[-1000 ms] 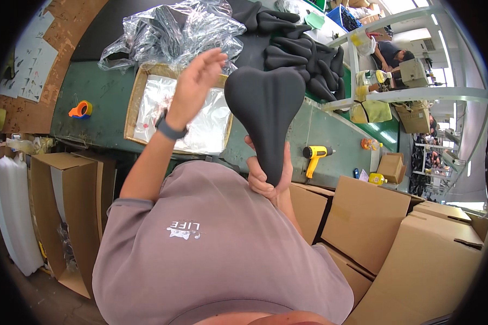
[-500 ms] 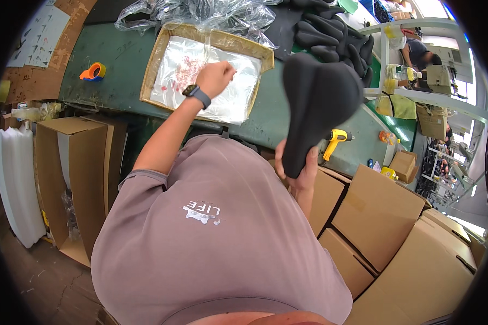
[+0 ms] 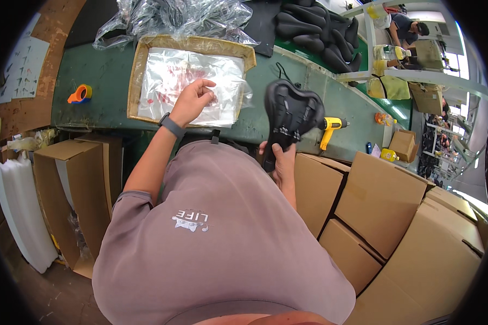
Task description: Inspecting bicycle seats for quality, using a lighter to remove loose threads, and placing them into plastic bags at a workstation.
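My right hand grips a black bicycle saddle by its narrow nose. The saddle's wide end points away from me, and its underside with rails and clamp faces up. My left hand, below a dark watch strap, hovers over a shallow cardboard box lined with tape along its rim. Its thumb and fingers are partly bent and apart, with nothing visible between them. Clear plastic bags with red print lie stacked in that box, directly under the left hand.
On the green workbench are an orange tape roll and a yellow power tool. Crumpled clear plastic and more black saddles lie behind. Cardboard cartons stand at right. Another person sits far right.
The saddle has been turned over from its smooth top to its underside and lowered slightly. My left hand has shifted a little left and down over the bags, its fingers loosening.
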Demonstrator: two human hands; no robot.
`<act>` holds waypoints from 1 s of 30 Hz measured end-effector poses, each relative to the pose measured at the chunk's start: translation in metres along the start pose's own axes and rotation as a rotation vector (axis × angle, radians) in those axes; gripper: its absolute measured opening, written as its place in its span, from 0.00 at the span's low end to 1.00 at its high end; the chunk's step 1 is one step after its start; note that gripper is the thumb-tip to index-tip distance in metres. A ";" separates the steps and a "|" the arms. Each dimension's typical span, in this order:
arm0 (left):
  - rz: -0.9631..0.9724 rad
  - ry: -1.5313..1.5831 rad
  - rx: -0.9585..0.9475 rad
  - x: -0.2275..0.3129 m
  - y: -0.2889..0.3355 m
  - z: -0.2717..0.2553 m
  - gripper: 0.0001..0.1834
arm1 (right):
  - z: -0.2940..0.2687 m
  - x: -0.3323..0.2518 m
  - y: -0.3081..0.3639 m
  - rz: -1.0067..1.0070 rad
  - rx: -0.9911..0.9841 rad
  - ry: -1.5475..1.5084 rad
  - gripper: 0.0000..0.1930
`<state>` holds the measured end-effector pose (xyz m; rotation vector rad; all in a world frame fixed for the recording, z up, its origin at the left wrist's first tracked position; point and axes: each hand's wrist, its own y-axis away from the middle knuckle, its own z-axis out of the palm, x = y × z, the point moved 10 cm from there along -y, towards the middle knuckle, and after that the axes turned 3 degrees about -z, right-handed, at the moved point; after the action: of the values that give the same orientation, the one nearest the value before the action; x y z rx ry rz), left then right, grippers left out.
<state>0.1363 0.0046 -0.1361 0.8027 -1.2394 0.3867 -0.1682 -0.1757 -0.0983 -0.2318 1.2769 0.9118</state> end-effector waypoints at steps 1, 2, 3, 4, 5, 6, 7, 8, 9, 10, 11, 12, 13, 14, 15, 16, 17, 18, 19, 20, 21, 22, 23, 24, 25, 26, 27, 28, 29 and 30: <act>-0.027 0.079 -0.083 0.009 0.010 0.007 0.12 | 0.019 0.004 -0.005 0.011 -0.156 -0.148 0.31; -0.083 0.032 -0.145 0.013 0.018 0.017 0.13 | 0.023 0.020 -0.015 0.151 -0.142 -0.108 0.31; -0.095 0.016 -0.184 0.019 0.024 0.025 0.13 | 0.030 0.035 -0.023 0.297 -0.149 -0.081 0.31; -0.226 0.203 -0.296 0.013 0.033 0.042 0.13 | 0.049 0.035 -0.029 0.308 -0.237 -0.142 0.30; -0.348 0.408 -0.434 0.012 0.043 0.059 0.13 | 0.066 0.039 -0.034 0.377 -0.300 -0.201 0.27; -0.425 0.674 -0.520 0.017 0.049 0.068 0.12 | 0.081 0.036 -0.040 0.356 -0.320 -0.280 0.27; -0.420 0.669 -0.519 0.018 0.049 0.065 0.12 | 0.096 0.032 -0.042 0.361 -0.382 -0.353 0.28; -0.280 0.958 -0.457 0.035 0.041 0.048 0.11 | 0.101 0.027 -0.045 0.344 -0.384 -0.357 0.28; -0.080 1.238 -0.448 0.055 0.037 0.030 0.11 | 0.104 0.016 -0.047 0.308 -0.386 -0.443 0.29; -0.011 1.235 -0.276 0.054 0.029 -0.003 0.11 | 0.108 0.009 -0.046 0.302 -0.406 -0.501 0.31; 0.158 1.480 -0.381 0.076 0.027 -0.021 0.12 | 0.104 -0.004 -0.045 0.242 -0.396 -0.497 0.35; 0.080 1.424 -0.256 0.065 0.026 -0.032 0.11 | 0.104 -0.015 -0.047 0.224 -0.460 -0.394 0.35; 0.065 1.366 -0.205 0.065 0.024 -0.042 0.09 | 0.104 -0.026 -0.048 0.224 -0.532 -0.277 0.36; 0.028 1.364 -0.172 0.064 0.018 -0.040 0.09 | 0.100 -0.035 -0.048 0.167 -0.529 -0.152 0.41; -0.040 1.014 -0.107 0.061 0.015 -0.033 0.08 | 0.094 -0.038 -0.054 0.203 -0.465 -0.119 0.41; -0.160 0.622 0.001 0.053 0.013 -0.030 0.07 | 0.090 -0.057 -0.059 -0.009 -0.450 0.242 0.43; -0.041 0.548 0.114 0.068 0.008 -0.026 0.08 | 0.095 -0.073 -0.063 -0.231 -0.429 0.599 0.45; 0.031 0.429 0.272 0.082 0.004 -0.022 0.08 | 0.096 -0.077 -0.062 -0.284 -0.401 0.805 0.54; 0.080 0.292 0.269 0.100 0.011 -0.010 0.09 | 0.103 -0.074 -0.067 -0.292 -0.416 0.801 0.54; 0.428 0.157 0.158 0.146 0.021 0.025 0.08 | 0.095 -0.067 -0.074 -0.228 -0.298 0.937 0.57; 0.480 -0.112 -0.054 0.162 0.034 0.062 0.06 | 0.092 -0.064 -0.082 -0.222 -0.227 1.036 0.61; 0.943 -0.431 -0.194 0.198 0.063 0.104 0.05 | 0.082 -0.055 -0.095 -0.115 -0.131 0.911 0.65; 0.753 -0.266 -0.450 0.192 0.067 0.121 0.03 | 0.085 -0.056 -0.107 -0.168 -0.123 0.690 0.62; 0.733 -0.336 -0.508 0.193 0.069 0.125 0.06 | 0.071 -0.041 -0.123 0.025 -0.051 0.427 0.60; 0.685 -0.351 -0.477 0.192 0.066 0.120 0.06 | 0.055 -0.013 -0.130 0.338 0.080 0.186 0.58; 0.414 -0.093 -0.342 0.179 0.043 0.095 0.09 | 0.059 -0.024 -0.147 0.280 0.031 0.162 0.58; 0.181 0.159 -0.199 0.159 0.024 0.073 0.12 | 0.063 -0.027 -0.158 0.331 -0.007 0.131 0.55; -0.094 -0.035 -0.164 0.130 0.005 0.052 0.15 | 0.066 -0.027 -0.164 0.384 0.026 0.151 0.54; -0.201 -0.004 -0.214 0.117 -0.018 0.045 0.17 | 0.080 -0.036 -0.172 0.370 -0.036 0.079 0.52; -0.068 0.066 -0.194 0.126 -0.038 0.046 0.31 | 0.108 -0.072 -0.185 0.001 -0.176 0.361 0.51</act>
<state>0.1691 -0.0734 -0.0256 0.6584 -1.1655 0.2317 0.0372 -0.2613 -0.0595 -0.5539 1.5278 1.0140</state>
